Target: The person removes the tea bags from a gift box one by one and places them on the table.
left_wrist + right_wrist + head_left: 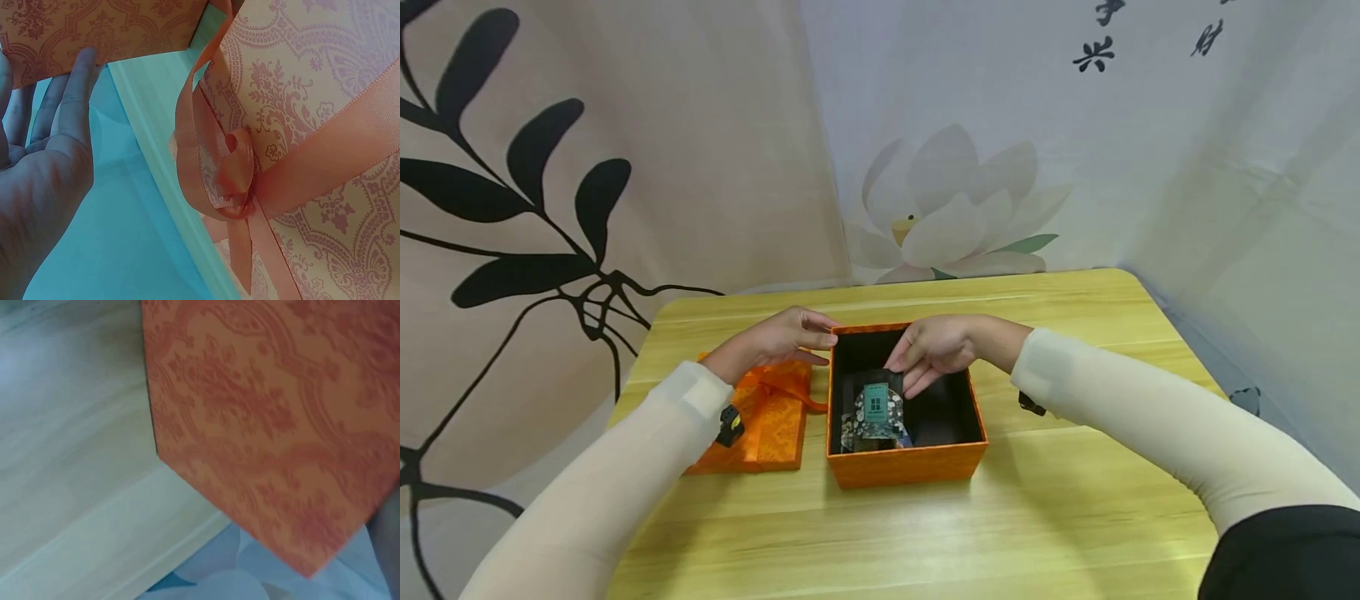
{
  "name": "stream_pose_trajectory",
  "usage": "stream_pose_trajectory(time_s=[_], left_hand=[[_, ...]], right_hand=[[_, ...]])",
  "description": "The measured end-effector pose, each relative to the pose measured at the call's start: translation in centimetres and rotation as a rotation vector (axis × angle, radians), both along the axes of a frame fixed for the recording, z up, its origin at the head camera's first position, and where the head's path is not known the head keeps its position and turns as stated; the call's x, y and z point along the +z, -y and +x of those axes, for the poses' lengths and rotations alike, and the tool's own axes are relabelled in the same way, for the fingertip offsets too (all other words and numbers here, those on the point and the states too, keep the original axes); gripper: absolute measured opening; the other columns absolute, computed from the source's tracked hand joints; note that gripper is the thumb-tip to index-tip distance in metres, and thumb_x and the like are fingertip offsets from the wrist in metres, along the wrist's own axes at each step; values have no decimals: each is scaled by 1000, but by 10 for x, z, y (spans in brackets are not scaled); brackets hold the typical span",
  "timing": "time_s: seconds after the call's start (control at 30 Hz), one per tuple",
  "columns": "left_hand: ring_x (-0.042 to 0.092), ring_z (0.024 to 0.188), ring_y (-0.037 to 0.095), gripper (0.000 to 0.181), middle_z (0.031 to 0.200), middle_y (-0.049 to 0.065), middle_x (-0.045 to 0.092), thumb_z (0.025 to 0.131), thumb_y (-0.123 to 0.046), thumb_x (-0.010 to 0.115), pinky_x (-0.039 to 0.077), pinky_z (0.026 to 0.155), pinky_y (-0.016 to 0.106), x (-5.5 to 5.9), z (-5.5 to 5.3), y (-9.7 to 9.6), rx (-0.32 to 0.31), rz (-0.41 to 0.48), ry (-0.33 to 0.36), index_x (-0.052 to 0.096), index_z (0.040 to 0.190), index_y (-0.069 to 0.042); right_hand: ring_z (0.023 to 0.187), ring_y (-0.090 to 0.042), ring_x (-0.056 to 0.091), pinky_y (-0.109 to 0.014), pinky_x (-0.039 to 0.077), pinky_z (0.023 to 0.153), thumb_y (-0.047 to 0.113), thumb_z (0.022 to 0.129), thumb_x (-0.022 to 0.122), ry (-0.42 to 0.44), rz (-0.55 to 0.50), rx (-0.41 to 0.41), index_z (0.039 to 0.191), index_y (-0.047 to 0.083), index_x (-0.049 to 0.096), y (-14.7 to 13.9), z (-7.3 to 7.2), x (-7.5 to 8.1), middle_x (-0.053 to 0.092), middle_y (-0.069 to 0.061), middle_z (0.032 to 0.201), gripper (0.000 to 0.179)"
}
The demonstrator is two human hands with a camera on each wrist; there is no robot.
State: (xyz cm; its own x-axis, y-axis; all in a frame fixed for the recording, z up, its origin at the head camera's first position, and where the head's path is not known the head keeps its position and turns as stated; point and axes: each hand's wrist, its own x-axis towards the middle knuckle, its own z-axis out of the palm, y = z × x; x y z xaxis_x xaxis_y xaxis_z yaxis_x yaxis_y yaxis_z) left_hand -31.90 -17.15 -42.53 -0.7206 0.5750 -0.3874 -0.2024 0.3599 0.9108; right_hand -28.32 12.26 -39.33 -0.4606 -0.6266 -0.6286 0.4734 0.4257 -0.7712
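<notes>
An orange patterned box (910,468) with a black inside stands uncovered on the table. Inside its left half is a dark pouch (878,408) with a teal label. My right hand (938,346) reaches down into the box and pinches the pouch at its upper right corner. Other packets show partly beneath the pouch. My left hand (784,335) touches the box's left side near the back corner; the left wrist view shows its fingers (78,94) extended against the patterned wall. In the right wrist view only the box's outside (250,412) appears, with the hand hidden.
Left of the box lies an orange patterned lid (778,433), tied with an orange ribbon (325,150) and bow. The wooden table (1075,517) ends at a back edge before a printed curtain (737,150).
</notes>
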Motion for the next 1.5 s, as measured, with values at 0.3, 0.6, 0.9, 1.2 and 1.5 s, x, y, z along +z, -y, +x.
stream_pose_trajectory(time_s=[0.3,0.6,0.9,1.2,1.5], left_hand=[[43,143,45,54,159,25,38,104,-10,62,52,104,55,2,1,0,-34,29,-5,44,153,5],[41,144,45,54,160,26,35,105,-10,61,51,105,54,1,-1,2,-41,31,-6,42,153,6],[43,142,46,56,159,26,36,104,-12,62,49,107,57,-2,2,3,-53,32,-9,42,153,7],[43,142,45,52,158,26,37,105,-10,61,51,105,54,2,0,3,-23,9,-14,44,151,6],[42,143,46,53,158,28,37,105,-9,60,50,106,56,1,1,3,-33,24,-1,42,153,7]], right_hand=[[85,-19,77,-44,59,95,0,108,47,-41,-94,-38,121,-4,64,-38,-8,25,76,-10,93,22],[86,-21,77,-40,61,92,2,110,45,-62,-208,-166,108,2,74,-99,-19,42,76,-14,97,29],[93,-24,77,-38,60,93,0,110,43,-60,-240,-320,109,3,75,-157,-24,39,75,-17,107,33],[99,-25,75,-37,59,96,3,111,42,-69,-203,-434,110,4,70,-206,-34,23,74,-16,108,28],[92,-19,73,-40,57,100,3,111,42,-99,4,-355,112,9,68,-231,-52,-14,69,-10,104,26]])
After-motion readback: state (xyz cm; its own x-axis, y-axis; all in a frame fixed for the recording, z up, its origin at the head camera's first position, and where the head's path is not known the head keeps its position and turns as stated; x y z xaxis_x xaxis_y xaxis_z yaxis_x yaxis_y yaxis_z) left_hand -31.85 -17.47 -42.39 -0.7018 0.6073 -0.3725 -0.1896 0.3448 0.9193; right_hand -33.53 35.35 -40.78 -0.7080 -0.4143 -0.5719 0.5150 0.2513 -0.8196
